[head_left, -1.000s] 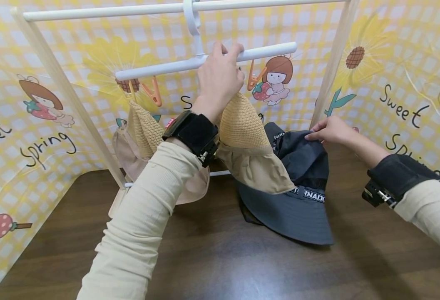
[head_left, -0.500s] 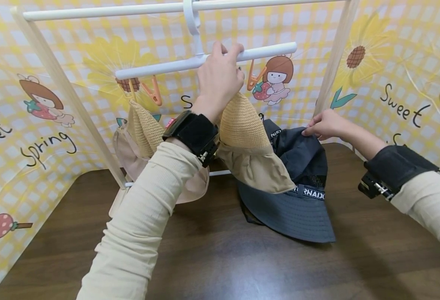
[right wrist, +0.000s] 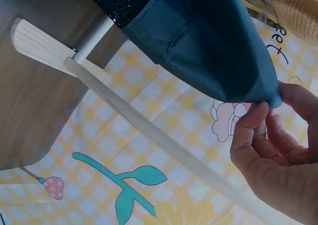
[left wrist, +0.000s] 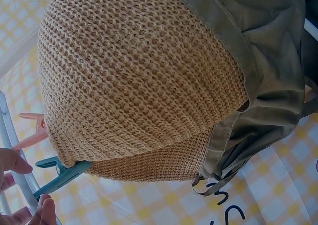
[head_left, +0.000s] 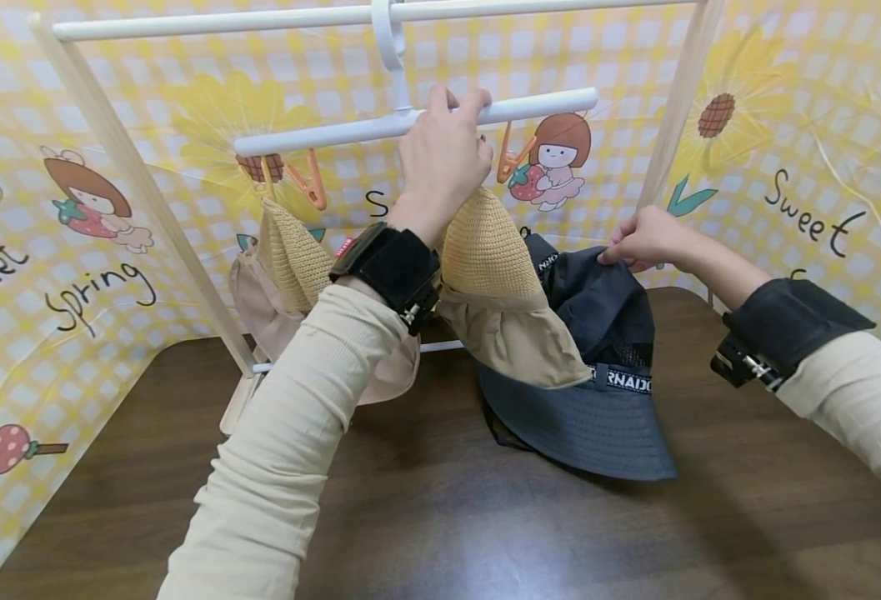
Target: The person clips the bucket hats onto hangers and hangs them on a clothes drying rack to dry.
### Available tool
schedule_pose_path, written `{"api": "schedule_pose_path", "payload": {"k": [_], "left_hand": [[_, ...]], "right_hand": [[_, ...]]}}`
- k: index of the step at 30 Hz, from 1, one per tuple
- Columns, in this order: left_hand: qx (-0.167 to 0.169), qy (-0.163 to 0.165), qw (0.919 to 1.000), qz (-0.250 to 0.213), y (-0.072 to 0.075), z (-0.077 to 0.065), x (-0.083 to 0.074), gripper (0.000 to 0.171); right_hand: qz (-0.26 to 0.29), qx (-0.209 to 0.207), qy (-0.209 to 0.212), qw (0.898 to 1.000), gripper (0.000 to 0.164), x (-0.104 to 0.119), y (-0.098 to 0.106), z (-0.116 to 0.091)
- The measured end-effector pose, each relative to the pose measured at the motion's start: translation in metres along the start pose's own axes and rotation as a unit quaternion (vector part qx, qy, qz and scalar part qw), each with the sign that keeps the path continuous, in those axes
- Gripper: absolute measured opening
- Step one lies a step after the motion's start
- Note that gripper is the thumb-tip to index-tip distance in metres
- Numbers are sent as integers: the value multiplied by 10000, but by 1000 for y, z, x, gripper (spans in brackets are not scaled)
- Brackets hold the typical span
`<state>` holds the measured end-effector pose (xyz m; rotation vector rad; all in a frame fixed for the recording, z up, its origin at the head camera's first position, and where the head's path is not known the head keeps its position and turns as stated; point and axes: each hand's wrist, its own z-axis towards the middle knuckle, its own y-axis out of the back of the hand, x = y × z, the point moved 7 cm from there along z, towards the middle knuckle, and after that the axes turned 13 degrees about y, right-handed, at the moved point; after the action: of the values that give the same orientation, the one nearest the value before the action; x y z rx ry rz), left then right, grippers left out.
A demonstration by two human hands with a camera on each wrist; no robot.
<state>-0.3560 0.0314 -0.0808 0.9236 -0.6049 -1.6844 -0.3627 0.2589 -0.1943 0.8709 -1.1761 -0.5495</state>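
Note:
My left hand (head_left: 443, 154) grips the bar of a white hanger (head_left: 541, 105). Beneath it hangs a hat (head_left: 488, 246) with a woven straw crown and khaki cloth brim; in the left wrist view a green clip (left wrist: 62, 174) holds its crown. My right hand (head_left: 650, 237) pinches the top of a dark bucket hat (head_left: 605, 304) with a lettered band. In the right wrist view, thumb and fingers meet at the tip of that hat's cloth (right wrist: 223, 61). The khaki brim hides part of the dark hat. An orange clip (head_left: 513, 157) dangles from the hanger's right side.
A wood-and-white rack (head_left: 207, 25) carries the hanger. At its left hangs another straw hat (head_left: 293, 258) with a pinkish brim, partly behind my left arm. Another orange clip (head_left: 312, 183) hangs nearby. Below is a brown tabletop (head_left: 425, 508); patterned yellow checked cloth (head_left: 853, 108) surrounds it.
My right hand has shifted slightly up and to the left, pulling the top of the dark bucket hat with it. The left hand keeps its grip on the hanger.

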Motion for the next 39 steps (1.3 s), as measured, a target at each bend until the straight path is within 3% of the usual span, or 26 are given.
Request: {"api": "schedule_pose_path", "payload": {"k": [10, 18, 39], "left_hand": [[-139, -79, 9998, -73, 1, -3, 0, 42], [-201, -51, 9997, -90, 1, -3, -1, 41], [-556, -173, 9980, -246, 2, -5, -7, 36]], "right_hand": [[41, 45, 82, 9999, 18, 9, 4, 4], [-4, 181, -107, 9998, 22, 16, 7, 9], [-255, 188, 265, 9991, 17, 46, 12, 19]]}}
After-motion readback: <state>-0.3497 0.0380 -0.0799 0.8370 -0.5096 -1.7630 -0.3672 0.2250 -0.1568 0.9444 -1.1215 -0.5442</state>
